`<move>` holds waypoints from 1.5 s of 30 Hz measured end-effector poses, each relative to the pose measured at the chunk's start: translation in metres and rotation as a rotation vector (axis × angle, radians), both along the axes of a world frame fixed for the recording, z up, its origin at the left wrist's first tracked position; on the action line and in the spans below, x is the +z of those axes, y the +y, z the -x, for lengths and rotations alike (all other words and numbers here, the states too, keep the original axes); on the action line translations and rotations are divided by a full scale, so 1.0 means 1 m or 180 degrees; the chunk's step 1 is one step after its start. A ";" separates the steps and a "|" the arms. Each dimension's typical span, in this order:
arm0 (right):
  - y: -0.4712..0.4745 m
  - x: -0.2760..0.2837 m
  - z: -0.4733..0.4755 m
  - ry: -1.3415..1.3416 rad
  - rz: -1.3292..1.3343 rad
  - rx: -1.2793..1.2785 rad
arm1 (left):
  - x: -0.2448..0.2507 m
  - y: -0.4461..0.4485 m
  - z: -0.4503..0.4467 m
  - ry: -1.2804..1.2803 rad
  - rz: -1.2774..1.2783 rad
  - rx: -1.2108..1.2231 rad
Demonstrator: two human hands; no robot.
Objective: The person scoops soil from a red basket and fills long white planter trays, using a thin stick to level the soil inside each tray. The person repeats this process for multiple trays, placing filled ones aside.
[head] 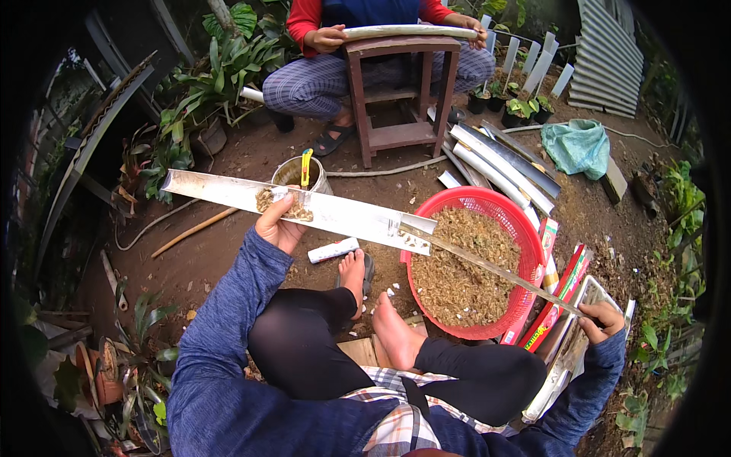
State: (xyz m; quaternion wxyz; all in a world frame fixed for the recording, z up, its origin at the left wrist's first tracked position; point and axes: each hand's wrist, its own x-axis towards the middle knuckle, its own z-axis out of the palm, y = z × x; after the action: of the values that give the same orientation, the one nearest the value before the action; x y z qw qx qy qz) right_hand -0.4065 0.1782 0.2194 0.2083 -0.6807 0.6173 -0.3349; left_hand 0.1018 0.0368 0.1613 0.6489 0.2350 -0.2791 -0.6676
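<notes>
My left hand (281, 225) grips a long white half-pipe trough (348, 218), tilted slightly down to the right, with the thumb over its near edge. Clumps of brown fibrous material (294, 210) lie inside the trough near that thumb. In my right hand (602, 323) is the far end of a long thin flat strip (491, 265), pinched between fingers and thumb. The strip's other end reaches into the trough's right end, where small brown bits lie. Beneath the strip stands a red plastic basket (539, 260) filled with brown fibrous material (462, 274).
Across from me a person holds a white pipe (408, 31) over a brown wooden stool (402, 43). A bucket (322, 183) with a yellow utility knife (306, 165) stands beyond the trough. A white roll (333, 250) lies near my feet; long boxes (562, 297) and cut pipes (497, 165) lie right.
</notes>
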 end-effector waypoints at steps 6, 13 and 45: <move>0.017 -0.030 0.046 -0.0726 -0.0574 -0.0939 | -0.003 -0.013 -0.011 -0.0131 -0.0164 0.0424; -0.069 -0.169 0.012 -0.0478 -0.0936 -0.1326 | -0.005 -0.030 -0.005 0.0051 0.0086 0.0451; -0.140 -0.322 -0.161 0.1297 -0.2508 0.0226 | -0.002 -0.046 0.051 -0.0171 0.0190 -0.0034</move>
State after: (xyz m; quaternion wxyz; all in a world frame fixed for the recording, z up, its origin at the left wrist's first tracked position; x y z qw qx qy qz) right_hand -0.2453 0.0384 -0.1023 0.3373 -0.6223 0.7024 0.0742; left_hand 0.0507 -0.0088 0.1592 0.6444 0.2318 -0.3175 -0.6559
